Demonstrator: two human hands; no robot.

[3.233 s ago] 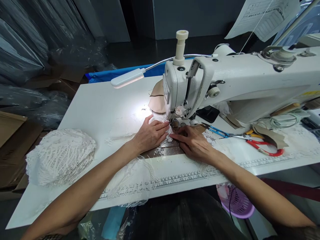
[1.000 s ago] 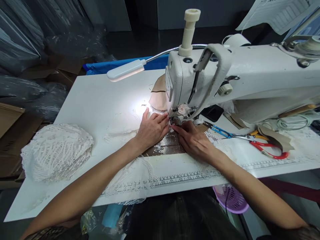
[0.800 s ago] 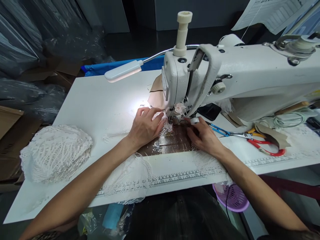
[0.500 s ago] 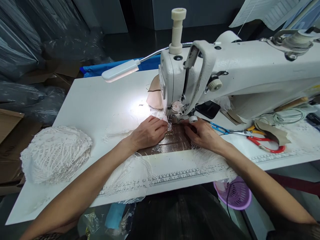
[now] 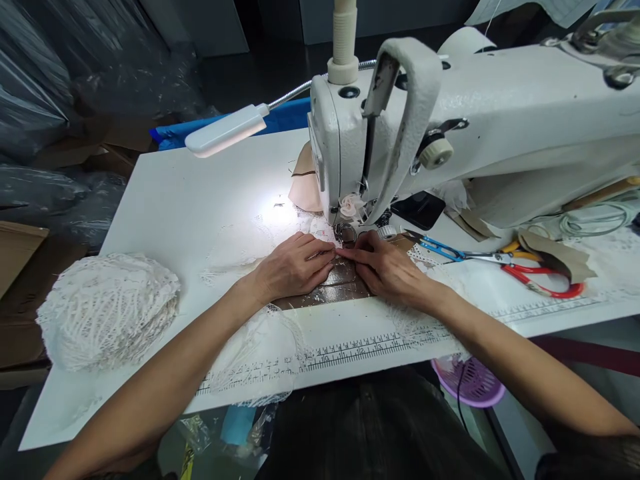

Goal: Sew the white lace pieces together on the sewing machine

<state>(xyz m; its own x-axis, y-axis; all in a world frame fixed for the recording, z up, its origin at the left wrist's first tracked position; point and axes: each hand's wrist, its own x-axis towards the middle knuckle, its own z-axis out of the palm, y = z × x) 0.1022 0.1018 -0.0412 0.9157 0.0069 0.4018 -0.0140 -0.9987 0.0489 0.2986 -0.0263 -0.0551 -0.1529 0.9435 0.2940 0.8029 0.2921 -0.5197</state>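
A white sewing machine (image 5: pixel 380 133) stands on the white table, a pink fabric flower (image 5: pixel 351 205) by its needle area. Just below the presser foot, my left hand (image 5: pixel 297 265) presses white lace near the needle, fingers together. My right hand (image 5: pixel 387 265) meets it from the right, its index fingertip touching the left fingertips and the lace edge. Under both hands lies a brown, shiny taped plate (image 5: pixel 340 287). White lace (image 5: pixel 260 347) spreads below my left wrist, over a printed ruler strip (image 5: pixel 350 353). Exactly what the fingertips pinch is too small to tell.
A lace pile (image 5: pixel 107 310) lies at the left. Blue-handled snips (image 5: pixel 440 248), red-handled scissors (image 5: pixel 545 283) and a black phone (image 5: pixel 419 209) are at the right. A lamp (image 5: pixel 227 130) hangs over the table. Below the edge is a purple basket (image 5: pixel 473 383).
My right hand has moved left from beside the plate to meet my left fingertips. The view has shifted slightly closer to the machine.
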